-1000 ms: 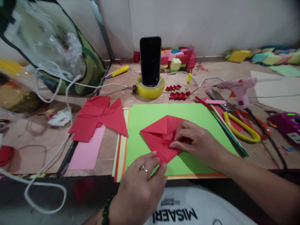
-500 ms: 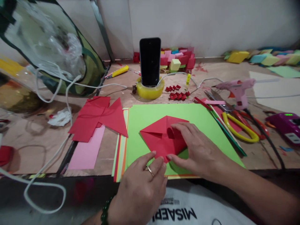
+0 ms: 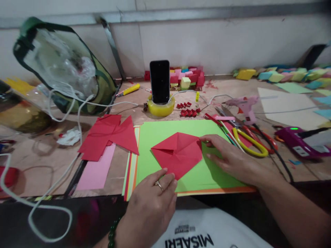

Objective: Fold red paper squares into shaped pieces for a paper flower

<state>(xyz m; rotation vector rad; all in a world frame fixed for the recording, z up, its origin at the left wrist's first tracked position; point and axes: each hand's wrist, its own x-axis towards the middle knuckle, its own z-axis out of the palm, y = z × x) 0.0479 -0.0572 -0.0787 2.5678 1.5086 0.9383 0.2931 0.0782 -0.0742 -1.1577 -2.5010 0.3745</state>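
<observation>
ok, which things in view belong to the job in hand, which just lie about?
In the job: folded red paper, left hand touching it, right hand at its corner, green sheet beneath.
Apparently lying about: phone, tape roll, glue gun, yellow cutter.

One view, worn on my head, facing forward and down. Looks out over my shirt front (image 3: 191, 224), near my left hand (image 3: 152, 199) and right hand (image 3: 230, 160), both below mid-height. Tabletop (image 3: 31, 151) spreads across the middle; wall (image 3: 219, 44) along the top, farthest off.
</observation>
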